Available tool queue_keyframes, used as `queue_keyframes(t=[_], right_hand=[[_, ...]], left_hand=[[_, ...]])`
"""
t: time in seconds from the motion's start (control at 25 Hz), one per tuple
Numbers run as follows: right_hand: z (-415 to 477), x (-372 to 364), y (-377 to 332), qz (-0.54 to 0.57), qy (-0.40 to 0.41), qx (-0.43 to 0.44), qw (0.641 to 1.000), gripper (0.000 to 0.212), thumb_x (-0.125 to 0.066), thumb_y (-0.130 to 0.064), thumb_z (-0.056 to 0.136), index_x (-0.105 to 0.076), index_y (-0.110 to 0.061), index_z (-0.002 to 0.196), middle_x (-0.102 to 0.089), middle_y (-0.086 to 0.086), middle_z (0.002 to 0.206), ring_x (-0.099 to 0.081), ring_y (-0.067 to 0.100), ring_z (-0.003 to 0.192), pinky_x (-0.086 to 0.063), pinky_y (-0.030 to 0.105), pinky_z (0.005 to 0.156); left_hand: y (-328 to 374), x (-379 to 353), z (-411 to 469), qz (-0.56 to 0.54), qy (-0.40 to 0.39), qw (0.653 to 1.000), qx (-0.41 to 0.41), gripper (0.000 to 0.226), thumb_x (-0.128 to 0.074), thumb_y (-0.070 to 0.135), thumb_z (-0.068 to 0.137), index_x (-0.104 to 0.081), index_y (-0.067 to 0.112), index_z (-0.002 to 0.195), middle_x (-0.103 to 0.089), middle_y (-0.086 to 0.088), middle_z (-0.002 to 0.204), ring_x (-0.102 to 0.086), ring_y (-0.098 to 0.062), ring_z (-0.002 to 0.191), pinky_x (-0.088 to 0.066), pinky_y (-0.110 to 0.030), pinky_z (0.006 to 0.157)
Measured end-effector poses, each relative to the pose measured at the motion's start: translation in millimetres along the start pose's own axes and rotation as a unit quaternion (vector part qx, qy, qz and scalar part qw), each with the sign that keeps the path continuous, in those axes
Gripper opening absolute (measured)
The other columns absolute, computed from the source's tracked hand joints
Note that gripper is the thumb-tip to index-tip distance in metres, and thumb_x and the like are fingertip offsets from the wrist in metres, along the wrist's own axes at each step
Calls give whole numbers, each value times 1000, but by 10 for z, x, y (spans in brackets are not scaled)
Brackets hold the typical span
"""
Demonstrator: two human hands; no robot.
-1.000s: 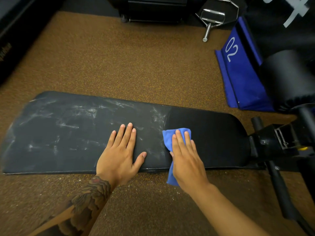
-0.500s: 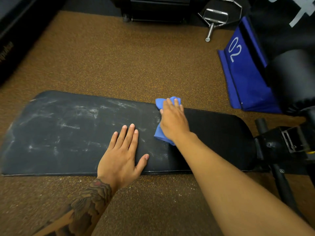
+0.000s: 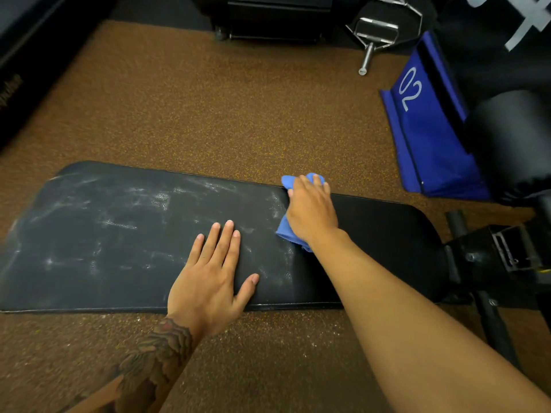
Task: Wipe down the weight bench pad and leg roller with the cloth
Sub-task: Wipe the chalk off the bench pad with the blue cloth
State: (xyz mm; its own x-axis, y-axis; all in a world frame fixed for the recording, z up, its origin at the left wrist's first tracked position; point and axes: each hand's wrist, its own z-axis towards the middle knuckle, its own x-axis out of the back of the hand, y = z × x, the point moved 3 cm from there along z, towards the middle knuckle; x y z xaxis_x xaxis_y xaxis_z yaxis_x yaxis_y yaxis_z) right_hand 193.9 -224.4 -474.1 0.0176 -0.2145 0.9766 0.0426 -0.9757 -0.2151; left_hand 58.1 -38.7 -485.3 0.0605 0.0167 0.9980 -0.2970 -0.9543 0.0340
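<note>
The long black bench pad [image 3: 119,234] lies across the view, its left part streaked with white dust, its right part [image 3: 387,234] dark and clean. My left hand [image 3: 213,277] rests flat on the pad near its front edge, fingers straight. My right hand [image 3: 311,210] presses a blue cloth [image 3: 284,231] onto the pad at its far edge, fingers over the cloth, which pokes out beyond the fingertips and beside the wrist. A black padded leg roller [image 3: 512,144] stands at the right edge.
The bench's black metal frame [image 3: 501,254] and a post [image 3: 492,320] sit at the right. A blue wedge marked 02 [image 3: 423,123] lies on the brown speckled floor [image 3: 238,114]. A chrome cable handle [image 3: 375,31] and dark equipment stand at the back.
My right hand has slid the cloth from the pad's front half across to its far edge. My left hand has stayed flat in place.
</note>
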Motion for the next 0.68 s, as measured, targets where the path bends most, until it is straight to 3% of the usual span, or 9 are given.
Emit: queue_keyframes(t=[0.16,0.32,0.52,0.68], right_hand=[[-558,34,-36,26,-4,93,995,46,-38,-15,97,-32,-1,140,-29,16,151,-14,36,142,-14,47,115],[-1059,83,213,-12,-16,91,996,54,-59,-4,85,-41,3,135,-40,19,144,-28,40,136,-25,49,108],[-390,92,90,-21,-15,-18,1000,48,-27,-24,101,-20,-9,146,-14,5,157,-1,33,144,-8,51,114],[-516,16,-203,-7,-19,52,998,48,-31,-26,100,-25,-11,145,-19,4,156,-5,33,144,-8,51,114]], left_hand=[[-2,7,7,1,-3,1000,1,81,-19,62,98,-24,4,153,-15,-13,163,-8,-28,152,-15,-49,120],[-6,9,2,-2,-3,1000,-1,81,-18,62,98,-24,4,153,-16,-13,163,-9,-28,152,-16,-50,120],[-10,0,-1,-1,-1,1000,0,80,-22,61,97,-24,4,154,-16,-13,163,-9,-29,152,-16,-50,120],[-1,4,-1,2,-2,1000,2,81,-20,61,97,-24,3,153,-15,-13,163,-8,-28,152,-15,-49,120]])
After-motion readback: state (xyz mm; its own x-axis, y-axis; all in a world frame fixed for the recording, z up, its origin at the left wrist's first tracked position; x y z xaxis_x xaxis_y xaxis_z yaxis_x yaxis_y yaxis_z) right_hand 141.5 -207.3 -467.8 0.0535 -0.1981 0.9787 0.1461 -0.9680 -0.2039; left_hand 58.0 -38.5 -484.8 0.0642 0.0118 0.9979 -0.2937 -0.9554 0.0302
